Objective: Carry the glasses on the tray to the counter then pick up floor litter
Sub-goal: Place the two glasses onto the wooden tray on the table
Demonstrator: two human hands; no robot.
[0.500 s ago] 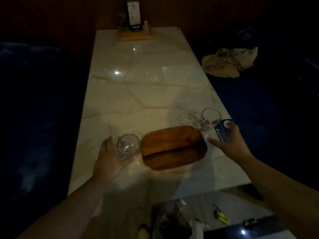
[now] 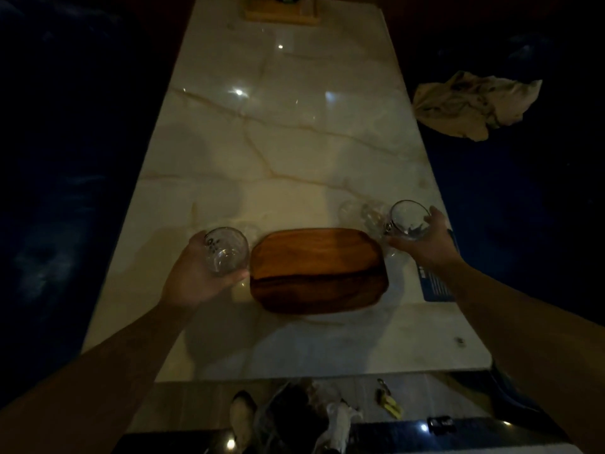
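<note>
A brown wooden tray (image 2: 319, 270) lies bare on the marble table (image 2: 262, 142) near its front edge. My left hand (image 2: 196, 273) grips a clear glass (image 2: 226, 250) just left of the tray. My right hand (image 2: 425, 237) holds a second clear glass (image 2: 407, 219) at the tray's far right corner, lifted a little off the table. A third, faint glass (image 2: 363, 214) stands on the table just left of that one. Litter lies on the floor below the table's front edge: a yellow wrapper (image 2: 389, 403) and white crumpled paper (image 2: 340, 421).
A blue card (image 2: 435, 283) lies on the table under my right forearm. A wooden condiment holder (image 2: 281, 11) stands at the far end. A crumpled beige cloth (image 2: 471, 103) rests on the dark blue seat to the right. A shoe (image 2: 242, 414) shows on the floor.
My right hand has let go of the blue card, which now lies on the table, and has closed on the right-hand glass. The left hand keeps its glass. The view has tilted down.
</note>
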